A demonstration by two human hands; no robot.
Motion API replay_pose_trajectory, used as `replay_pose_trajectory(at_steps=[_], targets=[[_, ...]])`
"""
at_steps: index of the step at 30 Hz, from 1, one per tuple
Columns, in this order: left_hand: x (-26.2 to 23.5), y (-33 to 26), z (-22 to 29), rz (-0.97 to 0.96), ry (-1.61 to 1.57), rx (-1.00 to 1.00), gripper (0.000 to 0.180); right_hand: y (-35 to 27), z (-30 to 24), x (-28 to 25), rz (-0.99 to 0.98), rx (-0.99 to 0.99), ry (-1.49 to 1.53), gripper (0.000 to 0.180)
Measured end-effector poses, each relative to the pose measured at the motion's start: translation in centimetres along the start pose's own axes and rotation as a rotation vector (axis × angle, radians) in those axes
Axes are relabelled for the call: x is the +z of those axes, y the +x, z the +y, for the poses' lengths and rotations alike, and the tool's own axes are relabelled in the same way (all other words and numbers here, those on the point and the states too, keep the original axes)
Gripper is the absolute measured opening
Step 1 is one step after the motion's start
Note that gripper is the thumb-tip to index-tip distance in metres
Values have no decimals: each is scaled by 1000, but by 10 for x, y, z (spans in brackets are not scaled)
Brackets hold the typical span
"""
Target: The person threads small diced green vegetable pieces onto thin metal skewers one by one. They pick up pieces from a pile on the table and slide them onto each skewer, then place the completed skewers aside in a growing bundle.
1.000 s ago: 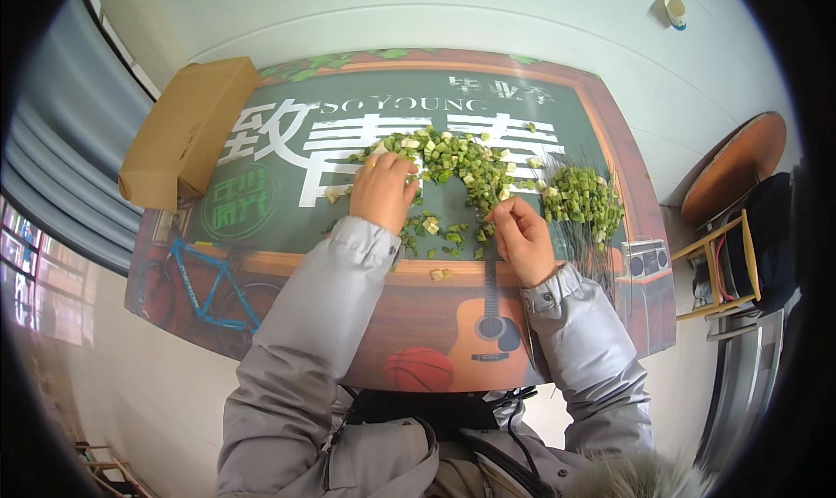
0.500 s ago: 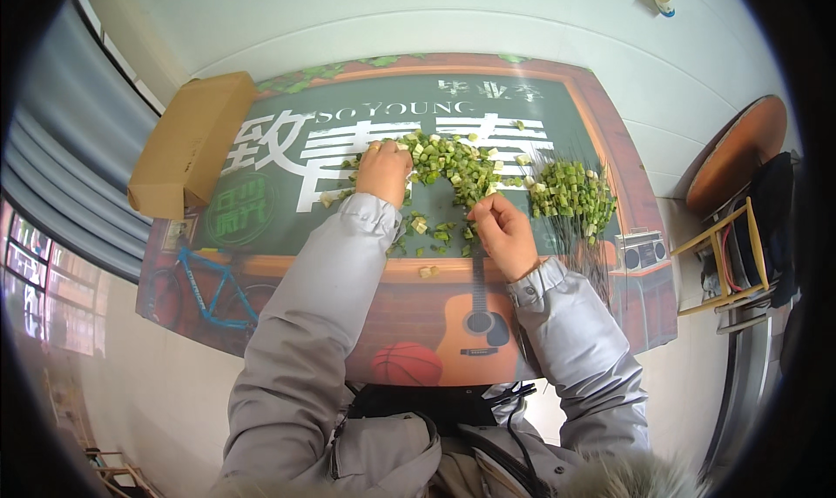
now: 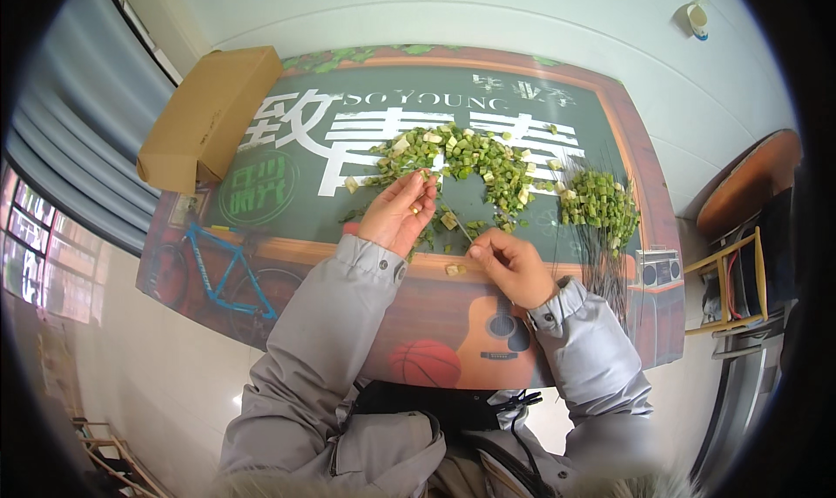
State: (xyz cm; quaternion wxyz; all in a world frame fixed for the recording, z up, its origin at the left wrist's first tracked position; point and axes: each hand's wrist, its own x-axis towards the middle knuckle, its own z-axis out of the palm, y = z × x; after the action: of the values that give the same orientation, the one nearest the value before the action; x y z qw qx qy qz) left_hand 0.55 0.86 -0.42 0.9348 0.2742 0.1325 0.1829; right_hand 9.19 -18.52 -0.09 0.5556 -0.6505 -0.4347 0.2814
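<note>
My left hand [image 3: 402,212], wearing a ring, is pinched at the near edge of a pile of cut green and pale vegetable pieces [image 3: 509,171]. A small piece seems to sit between its fingertips, mostly covered by them. Lower and to the right, my right hand [image 3: 512,265] is closed on a thin skewer [image 3: 463,229], whose tip points up and left toward the left hand. Scattered pieces [image 3: 448,219] lie between the two hands. To the right lies a bunch of loaded skewers [image 3: 599,204], green pieces at their far ends and thin dark stems toward me.
The printed tabletop [image 3: 383,276] carries everything. On its far left corner lies a brown cardboard box [image 3: 209,111]. A folding wooden chair [image 3: 736,280] and a round brown board [image 3: 749,185] stand beyond the right edge. Grey-blue curtains [image 3: 83,124] hang at the left.
My left hand has drawn back from the pile toward me, turning its fingers up. The right hand has moved slightly nearer me, and its skewer now shows. The whole view has shifted slightly.
</note>
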Motion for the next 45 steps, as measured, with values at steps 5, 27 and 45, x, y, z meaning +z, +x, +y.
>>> replay_pose_trajectory(at_steps=[5, 27, 45], targets=[[-5, 2, 2, -16, -84, -8, 12, -3, -10, 8, -34, 43, 46, 12], [-1, -2, 1, -45, -67, -53, 15, -2, -12, 6, -43, 38, 35, 13], [2, -7, -11, -57, 275, -35, 22, 0, -10, 8, 47, 146, 203, 10]])
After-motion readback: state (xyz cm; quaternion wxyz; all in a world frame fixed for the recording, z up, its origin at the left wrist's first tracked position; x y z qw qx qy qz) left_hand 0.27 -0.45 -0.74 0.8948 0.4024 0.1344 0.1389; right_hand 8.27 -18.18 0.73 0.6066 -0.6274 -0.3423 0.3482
